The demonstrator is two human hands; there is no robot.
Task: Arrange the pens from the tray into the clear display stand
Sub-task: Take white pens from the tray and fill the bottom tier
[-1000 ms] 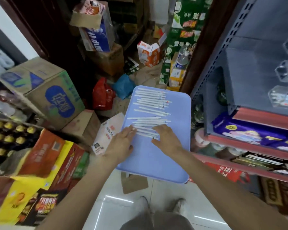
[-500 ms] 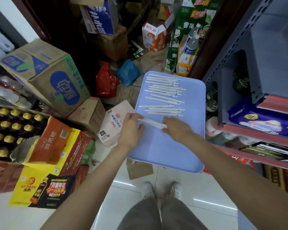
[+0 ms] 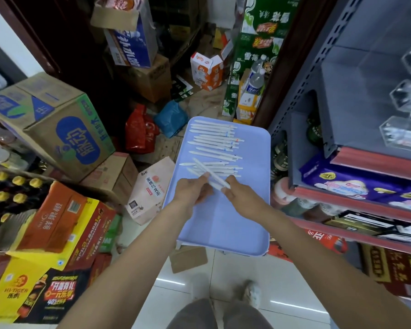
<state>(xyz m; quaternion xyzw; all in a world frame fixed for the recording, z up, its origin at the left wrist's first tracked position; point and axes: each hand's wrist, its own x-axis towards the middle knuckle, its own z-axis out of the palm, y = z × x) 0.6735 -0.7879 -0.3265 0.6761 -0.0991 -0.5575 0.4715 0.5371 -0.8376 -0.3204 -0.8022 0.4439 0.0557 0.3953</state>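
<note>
Both hands are working over the near half of the light blue tray point(image 3: 223, 224). The left hand point(image 3: 192, 191) is gripping a small bunch of white pens point(image 3: 210, 174), fingers curled round their near part, pen ends sticking out far-left over the tray. The right hand point(image 3: 241, 195) is pinching the near-right ends of that same bunch with its fingertips. The bunch is lying slanted and lifted off the tray floor. The rest of the loose pens point(image 3: 215, 143) are lying in rows across the tray's far half, just beyond the held bunch. The clear display stand point(image 3: 403, 136) is sitting on the grey shelf point(image 3: 342, 91) at right, well apart from both hands. Cardboard boxes point(image 3: 57, 129) are piling up at left.
</note>
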